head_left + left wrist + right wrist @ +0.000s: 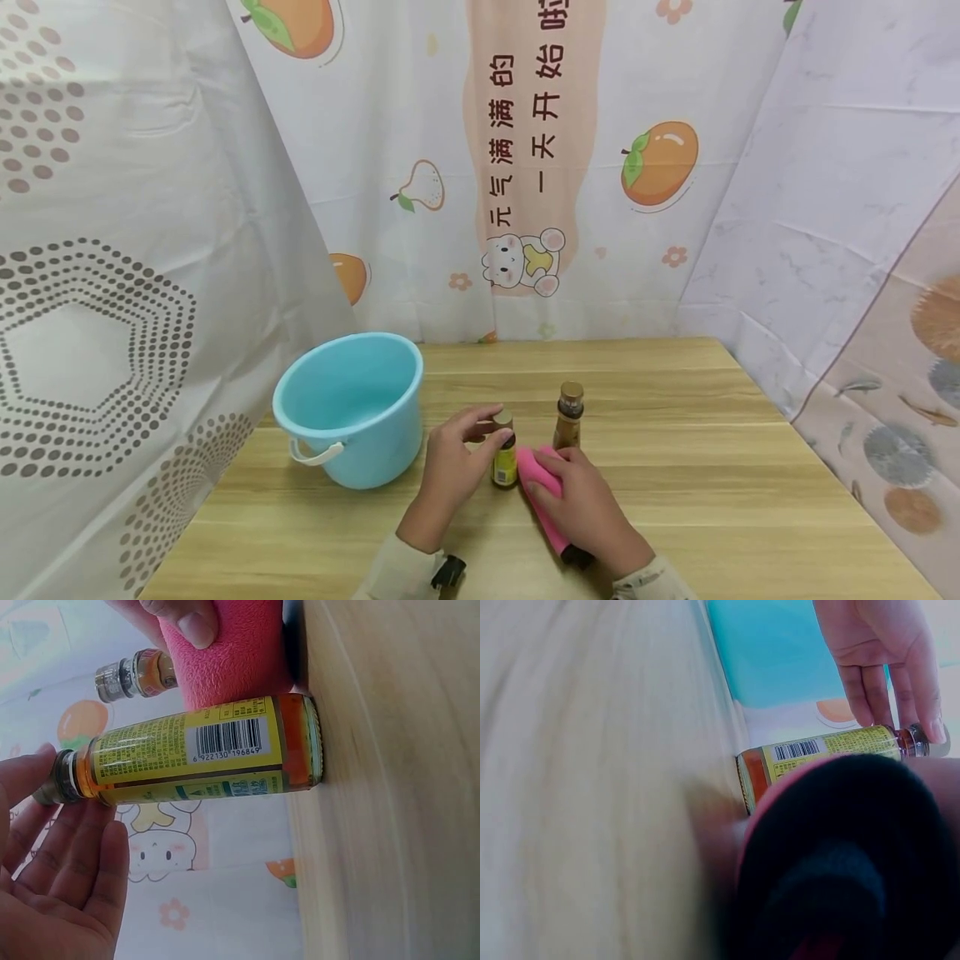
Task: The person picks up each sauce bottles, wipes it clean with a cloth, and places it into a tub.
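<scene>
A small glass bottle (pixel 505 468) with a yellow label and brownish cap stands upright on the table. My left hand (pixel 455 461) pinches its cap and neck between thumb and fingers. In the left wrist view the bottle (pixel 195 750) shows its barcode, and the left hand (pixel 67 862) is at the cap end. My right hand (pixel 581 500) grips a fluffy pink cloth (pixel 542 500) with a dark end, and the cloth (pixel 232 656) is against the bottle's side. A second bottle (pixel 570 412) with a gold-brown cap stands behind the right hand, its lower part hidden.
A light blue bucket (pixel 378 442) with a white handle (pixel 317 454) stands left of the left hand. The wooden table (pixel 712 467) reaches back to a printed curtain (pixel 450 125), with more curtains at both sides.
</scene>
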The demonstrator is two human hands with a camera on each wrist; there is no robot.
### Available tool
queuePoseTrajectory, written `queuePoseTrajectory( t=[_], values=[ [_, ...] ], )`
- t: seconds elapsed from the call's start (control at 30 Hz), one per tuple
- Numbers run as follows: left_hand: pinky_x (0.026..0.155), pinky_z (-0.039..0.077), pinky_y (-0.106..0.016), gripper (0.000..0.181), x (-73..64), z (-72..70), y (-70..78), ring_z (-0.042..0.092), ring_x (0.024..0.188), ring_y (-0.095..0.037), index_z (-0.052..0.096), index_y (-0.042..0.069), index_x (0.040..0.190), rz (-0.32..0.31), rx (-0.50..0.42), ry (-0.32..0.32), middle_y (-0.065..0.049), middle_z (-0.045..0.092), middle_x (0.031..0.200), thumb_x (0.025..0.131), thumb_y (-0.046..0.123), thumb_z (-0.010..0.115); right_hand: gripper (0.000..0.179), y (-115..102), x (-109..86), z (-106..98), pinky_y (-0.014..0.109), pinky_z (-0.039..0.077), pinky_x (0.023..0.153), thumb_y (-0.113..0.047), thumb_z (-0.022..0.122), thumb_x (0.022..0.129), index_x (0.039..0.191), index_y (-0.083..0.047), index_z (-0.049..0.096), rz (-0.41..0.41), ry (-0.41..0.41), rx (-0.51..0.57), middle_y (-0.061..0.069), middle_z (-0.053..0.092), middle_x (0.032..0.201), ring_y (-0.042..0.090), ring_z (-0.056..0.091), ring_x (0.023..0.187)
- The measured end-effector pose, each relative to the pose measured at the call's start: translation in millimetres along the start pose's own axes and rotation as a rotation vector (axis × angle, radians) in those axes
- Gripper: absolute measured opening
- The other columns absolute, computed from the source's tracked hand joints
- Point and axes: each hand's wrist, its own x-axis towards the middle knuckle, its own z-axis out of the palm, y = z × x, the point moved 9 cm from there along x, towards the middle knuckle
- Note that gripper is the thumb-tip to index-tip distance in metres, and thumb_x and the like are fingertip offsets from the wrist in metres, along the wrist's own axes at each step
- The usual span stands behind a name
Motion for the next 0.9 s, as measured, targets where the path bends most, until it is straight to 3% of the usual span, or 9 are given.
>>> queuePoseTrajectory(
  t=[0.17,0.47,0.77,0.9],
  values=[
    [0.082,0.064,-0.032,0.035,-0.2,-0.4,4.0,0.076,0.099,-0.012,0.073,0.021,0.127,0.026,0.023,0.005,-0.003,0.076,0.120,0.094,0.027,0.079,0.046,-3.1,0.0,-2.8,0.048,0.058,0.091,-0.036,0.078,0.093,0.135,-0.019,0.071,-0.014,0.018,0.027,0.012,0.065,0.127,0.026,0.066,0.111],
    [0.084,0.064,-0.034,0.033,-1.7,0.5,6.1,0.075,0.099,-0.013,0.073,0.020,0.127,0.027,-0.013,0.029,-0.006,0.070,0.117,0.094,0.020,0.079,0.047,-8.4,-1.9,-12.7,0.046,0.058,0.093,-0.034,0.080,0.092,0.136,-0.022,0.071,-0.049,0.099,0.089,0.011,0.066,0.131,0.027,0.066,0.115],
    [0.089,0.061,-0.027,0.031,-2.2,1.4,9.0,0.072,0.099,-0.010,0.074,0.019,0.125,0.052,0.013,0.031,-0.002,0.069,0.113,0.094,0.018,0.078,0.049,-15.0,-3.0,-23.9,0.036,0.061,0.084,-0.034,0.081,0.091,0.138,-0.026,0.068,-0.134,0.212,0.177,0.006,0.065,0.133,0.021,0.067,0.111],
    [0.091,0.059,-0.025,0.030,-1.7,3.3,7.2,0.071,0.100,-0.008,0.074,0.022,0.125,0.032,0.014,0.014,0.005,0.067,0.113,0.095,0.025,0.078,0.049,-21.0,-4.6,-30.8,0.035,0.061,0.083,-0.031,0.079,0.093,0.140,-0.023,0.067,-0.200,0.259,0.208,0.007,0.063,0.135,0.019,0.067,0.110]
  ],
)
